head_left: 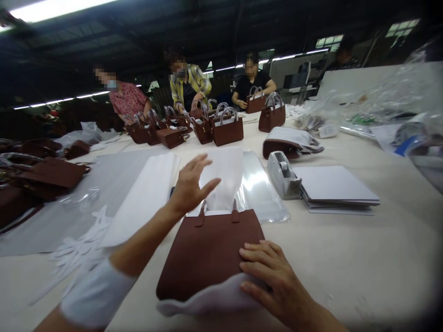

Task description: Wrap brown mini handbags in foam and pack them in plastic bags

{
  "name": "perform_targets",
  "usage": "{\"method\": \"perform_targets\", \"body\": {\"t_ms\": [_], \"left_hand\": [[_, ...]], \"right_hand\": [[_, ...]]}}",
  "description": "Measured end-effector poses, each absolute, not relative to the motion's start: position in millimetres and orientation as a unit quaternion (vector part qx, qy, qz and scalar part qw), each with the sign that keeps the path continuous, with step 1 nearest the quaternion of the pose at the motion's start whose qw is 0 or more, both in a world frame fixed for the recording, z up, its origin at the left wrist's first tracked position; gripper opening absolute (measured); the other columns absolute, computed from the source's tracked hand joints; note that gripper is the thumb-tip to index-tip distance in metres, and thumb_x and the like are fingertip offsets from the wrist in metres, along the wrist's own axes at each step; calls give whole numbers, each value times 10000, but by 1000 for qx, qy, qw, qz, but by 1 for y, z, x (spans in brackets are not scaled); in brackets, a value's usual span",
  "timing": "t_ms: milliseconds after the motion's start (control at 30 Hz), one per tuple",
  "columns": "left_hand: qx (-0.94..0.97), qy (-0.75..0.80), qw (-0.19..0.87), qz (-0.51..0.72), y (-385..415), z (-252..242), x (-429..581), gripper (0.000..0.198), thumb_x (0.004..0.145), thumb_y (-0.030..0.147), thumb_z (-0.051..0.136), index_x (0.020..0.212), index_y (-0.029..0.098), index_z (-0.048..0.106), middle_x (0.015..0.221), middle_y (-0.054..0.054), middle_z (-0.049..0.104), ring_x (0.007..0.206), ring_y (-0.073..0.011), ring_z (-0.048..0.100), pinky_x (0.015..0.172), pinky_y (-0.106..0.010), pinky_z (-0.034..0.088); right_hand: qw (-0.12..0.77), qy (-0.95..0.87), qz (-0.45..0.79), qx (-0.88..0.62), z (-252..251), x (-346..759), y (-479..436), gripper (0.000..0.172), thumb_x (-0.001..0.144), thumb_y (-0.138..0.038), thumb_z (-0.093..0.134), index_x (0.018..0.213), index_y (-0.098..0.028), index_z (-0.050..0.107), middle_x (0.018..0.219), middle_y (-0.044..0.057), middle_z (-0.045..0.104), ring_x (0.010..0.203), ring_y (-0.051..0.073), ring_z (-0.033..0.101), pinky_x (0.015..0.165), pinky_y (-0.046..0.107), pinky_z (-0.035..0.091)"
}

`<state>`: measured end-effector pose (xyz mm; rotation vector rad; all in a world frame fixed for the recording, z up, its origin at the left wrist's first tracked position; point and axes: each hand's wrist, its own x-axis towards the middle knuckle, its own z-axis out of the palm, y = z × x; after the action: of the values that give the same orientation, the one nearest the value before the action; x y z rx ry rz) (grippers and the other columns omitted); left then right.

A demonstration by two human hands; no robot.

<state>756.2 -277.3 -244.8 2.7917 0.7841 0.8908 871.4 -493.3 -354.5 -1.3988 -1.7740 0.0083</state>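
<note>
We see a brown handbag (207, 253) lying flat near the tabletop's (363, 258) near edge, on a white cloth (207, 299). Our right hand (273, 276) rests flat on its lower corner, fingers extended, grasping nothing. Our left hand (190, 184) hovers open above the handles, before white tissue paper (224, 177). A tape dispenser (284, 175) and stacked white sheets (335, 189) sit rightward.

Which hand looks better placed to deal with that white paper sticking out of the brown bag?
Probably the left hand: it hovers open right beside the white paper at the bag's mouth. The right hand lies flat on the bag's near end, pinning it.
</note>
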Motion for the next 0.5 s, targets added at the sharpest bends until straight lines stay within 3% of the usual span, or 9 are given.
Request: {"method": "perform_targets", "body": {"t_ms": [67, 100, 167, 233, 300, 367, 433, 500], "left_hand": [[931, 256, 32, 256, -233, -226, 803, 743, 711, 522, 583, 1290, 131, 331, 1422, -163, 237, 1316, -335, 146, 1006, -554, 190], [944, 248, 45, 213, -215, -219, 824, 810, 670, 545, 610, 1299, 124, 322, 1408, -176, 257, 1304, -361, 154, 989, -559, 201], [963, 222, 91, 121, -197, -208, 852, 666, 649, 537, 628, 1144, 110, 504, 1201, -152, 519, 1145, -332, 421, 894, -436, 362], [969, 201, 123, 74, -206, -202, 859, 441, 695, 525, 587, 837, 108, 614, 797, -56, 633, 774, -198, 577, 670, -270, 424], [975, 165, 126, 78, -242, -201, 846, 411, 778, 497, 501, 618, 122, 557, 538, 24, 506, 510, -92, 466, 503, -205, 335], [988, 62, 89, 106, -296, -207, 818, 396, 837, 392, 463, 535, 136, 486, 478, 53, 398, 442, -60, 351, 460, -204, 268], [996, -12, 11, 86, -352, -224, 784, 275, 846, 243, 461, 592, 149, 509, 535, 43, 441, 466, -75, 364, 460, -227, 256], [989, -25, -34, 141, -396, -252, 754, 125, 825, 166, 478, 727, 147, 553, 577, 32, 479, 486, -101, 398, 451, -253, 262]], "right_hand": [[396, -731, -4, -556, -353, 875, -495, 250, 783, -327, 604, 1012, -230, 592, 1082, 31, 622, 1056, 203, 532, 945, 384, 315], [383, -738, -3, -556, -353, 875, -495, 256, 783, -328, 604, 1017, -226, 588, 1092, 36, 616, 1062, 203, 528, 946, 381, 308], [391, -729, 5, -562, -354, 875, -495, 236, 782, -328, 607, 995, -227, 594, 1087, 29, 618, 1059, 196, 529, 943, 367, 299], [434, -696, 22, -571, -355, 873, -494, 198, 780, -332, 612, 952, -234, 605, 1054, 10, 631, 1037, 181, 539, 938, 351, 299], [464, -667, 46, -581, -356, 869, -493, 178, 776, -332, 616, 927, -238, 613, 1035, 0, 635, 1027, 174, 540, 934, 344, 307], [474, -654, 64, -587, -359, 867, -494, 166, 773, -323, 618, 912, -233, 614, 1018, 9, 634, 1014, 180, 536, 918, 350, 325], [481, -650, 66, -585, -362, 865, -495, 151, 779, -322, 603, 889, -219, 608, 964, 31, 629, 957, 193, 536, 870, 358, 359], [490, -649, 58, -580, -365, 863, -496, 136, 790, -322, 574, 830, -193, 593, 864, 51, 609, 872, 203, 530, 822, 372, 383]]}}
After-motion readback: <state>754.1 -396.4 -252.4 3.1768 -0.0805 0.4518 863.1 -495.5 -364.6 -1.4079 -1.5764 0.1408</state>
